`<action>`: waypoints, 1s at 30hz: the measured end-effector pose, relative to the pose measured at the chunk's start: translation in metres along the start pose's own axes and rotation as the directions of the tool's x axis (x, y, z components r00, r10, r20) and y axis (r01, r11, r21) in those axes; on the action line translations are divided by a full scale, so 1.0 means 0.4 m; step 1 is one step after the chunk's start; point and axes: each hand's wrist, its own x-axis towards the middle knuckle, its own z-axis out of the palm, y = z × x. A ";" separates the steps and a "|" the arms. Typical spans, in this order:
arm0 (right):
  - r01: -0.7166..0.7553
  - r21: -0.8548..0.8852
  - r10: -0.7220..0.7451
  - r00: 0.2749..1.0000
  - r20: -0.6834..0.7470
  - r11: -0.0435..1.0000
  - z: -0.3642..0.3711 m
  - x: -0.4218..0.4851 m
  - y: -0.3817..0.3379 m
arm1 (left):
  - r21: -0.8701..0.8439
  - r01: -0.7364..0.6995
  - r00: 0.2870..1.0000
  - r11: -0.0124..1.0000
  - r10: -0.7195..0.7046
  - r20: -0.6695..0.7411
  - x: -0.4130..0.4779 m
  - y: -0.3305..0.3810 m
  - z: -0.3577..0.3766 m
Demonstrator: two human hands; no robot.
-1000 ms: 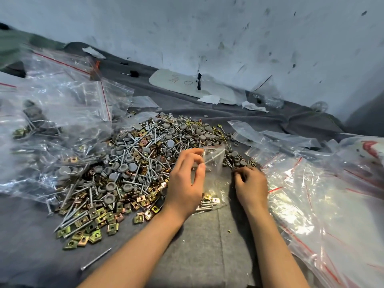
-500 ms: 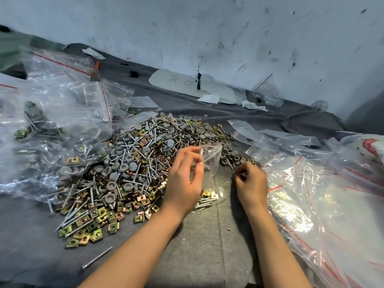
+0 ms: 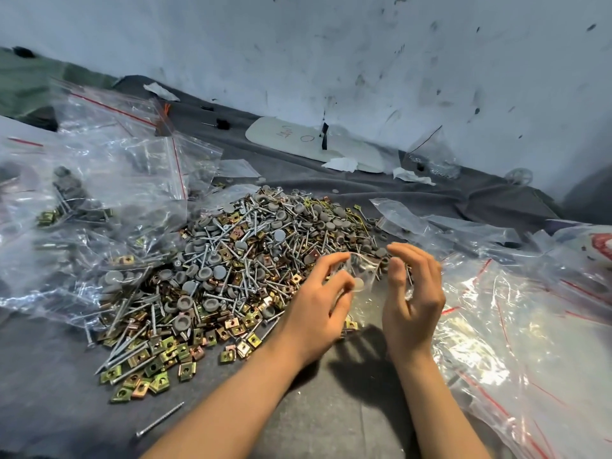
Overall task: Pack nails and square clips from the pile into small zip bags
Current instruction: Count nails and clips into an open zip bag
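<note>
Now both hands are close together at the near edge of the pile [image 3: 231,260]. The left hand [image 3: 314,306] has its fingers bent. Its thumb and fingers look like they pinch the left side of a small zip bag [image 3: 363,271]. The bag is see-through and stands up between the two hands, just beside the pile. The right hand [image 3: 412,303] is at the bag's other side with its fingers curled in. It is blurry there, so I cannot tell if it holds anything. The pile is a mix of long nails [image 3: 127,354], gold square clips [image 3: 165,351] and round grey caps [image 3: 183,321]. It lies on a grey cloth [image 3: 331,425]. A single nail [image 3: 159,423] lies alone on the cloth, nearer than the pile. Big clear bags [image 3: 99,193] lie to the left, and more bags [image 3: 513,342] lie to the right.
</note>
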 end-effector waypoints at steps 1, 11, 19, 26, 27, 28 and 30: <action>-0.072 -0.015 0.072 0.997 -0.011 0.997 -0.002 0.001 0.006 | -0.018 0.011 1.000 1.000 -0.011 -0.024 0.000 0.001 0.002; -0.195 -0.391 0.395 0.746 0.537 0.900 0.037 -0.013 0.088 | -0.085 0.142 0.929 0.986 -0.162 -0.333 0.010 -0.005 -0.005; -0.196 -0.499 0.487 0.669 0.561 0.844 0.042 -0.016 0.104 | -0.183 0.139 0.909 0.973 -0.199 -0.367 0.011 0.002 -0.014; -0.304 -0.406 0.487 0.720 0.494 0.862 0.040 -0.017 0.098 | -0.175 0.121 0.919 0.977 -0.176 -0.352 0.006 0.007 -0.015; -0.308 -0.400 0.486 0.722 0.493 0.863 0.039 -0.017 0.097 | -0.165 0.117 0.917 0.979 -0.170 -0.360 0.007 0.006 -0.014; -0.312 -0.385 0.479 0.729 0.489 0.868 0.038 -0.017 0.096 | -0.155 0.111 0.917 0.982 -0.161 -0.366 0.008 0.006 -0.014; -0.329 -0.316 0.447 0.768 0.458 0.890 0.034 -0.017 0.082 | -0.131 0.095 0.919 0.987 -0.138 -0.370 0.008 0.003 -0.012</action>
